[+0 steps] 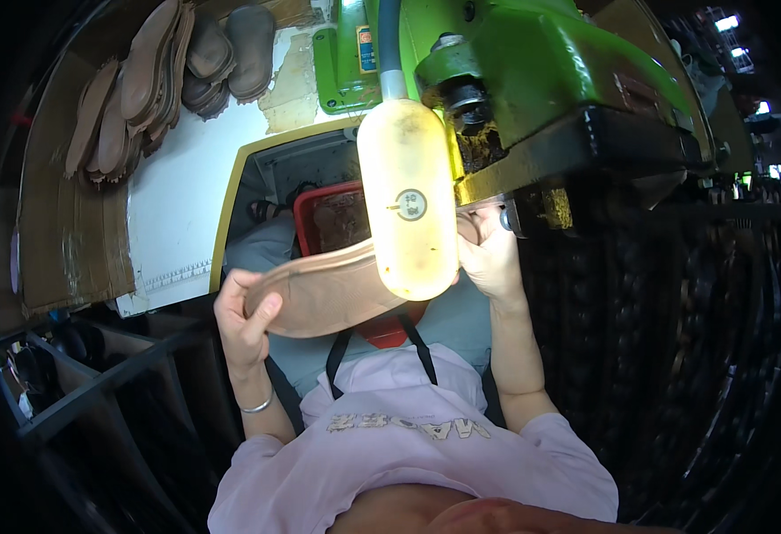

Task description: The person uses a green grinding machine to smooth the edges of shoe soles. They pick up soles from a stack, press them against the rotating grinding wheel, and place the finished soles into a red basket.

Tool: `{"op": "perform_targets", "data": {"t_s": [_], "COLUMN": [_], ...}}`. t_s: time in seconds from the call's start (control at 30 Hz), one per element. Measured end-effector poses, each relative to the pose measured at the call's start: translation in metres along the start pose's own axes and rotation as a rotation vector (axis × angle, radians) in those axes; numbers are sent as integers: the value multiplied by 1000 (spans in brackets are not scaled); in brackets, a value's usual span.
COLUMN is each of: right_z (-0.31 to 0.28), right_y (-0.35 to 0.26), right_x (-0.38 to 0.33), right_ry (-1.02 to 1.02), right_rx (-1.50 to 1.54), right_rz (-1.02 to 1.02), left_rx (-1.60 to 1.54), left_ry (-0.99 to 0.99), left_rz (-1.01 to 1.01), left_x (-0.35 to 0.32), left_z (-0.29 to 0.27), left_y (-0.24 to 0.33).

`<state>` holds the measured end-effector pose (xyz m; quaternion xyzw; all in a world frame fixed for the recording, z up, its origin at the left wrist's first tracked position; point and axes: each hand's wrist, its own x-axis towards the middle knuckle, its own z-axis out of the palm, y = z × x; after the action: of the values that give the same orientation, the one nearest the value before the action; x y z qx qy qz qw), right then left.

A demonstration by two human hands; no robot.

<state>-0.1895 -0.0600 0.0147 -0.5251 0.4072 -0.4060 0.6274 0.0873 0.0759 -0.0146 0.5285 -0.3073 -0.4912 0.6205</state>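
A tan shoe insole (328, 289) is held flat in front of me. My left hand (244, 316) grips its left end, with the thumb on top. My right hand (493, 258) holds the other end up at the underside of a green machine (542, 62), close to its working head (533, 209). A yellowish lamp housing (408, 205) hangs in front and hides the middle of the insole and part of my right hand. A thin bracelet sits on my left wrist.
A red basket (306, 214) stands below, between my knees. Stacks of brown insoles (141, 80) lie on cardboard (61, 240) and a white table (186, 178) at the upper left. A dark shelf frame (88, 383) stands at the lower left.
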Motion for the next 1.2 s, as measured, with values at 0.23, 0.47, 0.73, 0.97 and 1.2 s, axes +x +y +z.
{"op": "perform_targets", "data": {"t_s": [0.23, 0.47, 0.73, 0.97, 1.2], "right_z": [17, 17, -102, -154, -177], "right_y": [-8, -9, -70, -62, 1], "right_x": [8, -4, -32, 27, 129], "right_ry": [8, 181, 295, 710, 930], "right_rx": [22, -174, -643, 309, -48], "right_rz": [-118, -222, -300, -471, -194], "left_rx": [-115, -161, 220, 1088, 1532], "left_ry": [-256, -408, -490, 516, 773], "left_rz": [-379, -437, 65, 729, 293], "left_x": [-56, -69, 30, 242, 340], "left_z": [23, 119, 93, -15, -5], "left_y": [-41, -88, -52, 0, -18]}}
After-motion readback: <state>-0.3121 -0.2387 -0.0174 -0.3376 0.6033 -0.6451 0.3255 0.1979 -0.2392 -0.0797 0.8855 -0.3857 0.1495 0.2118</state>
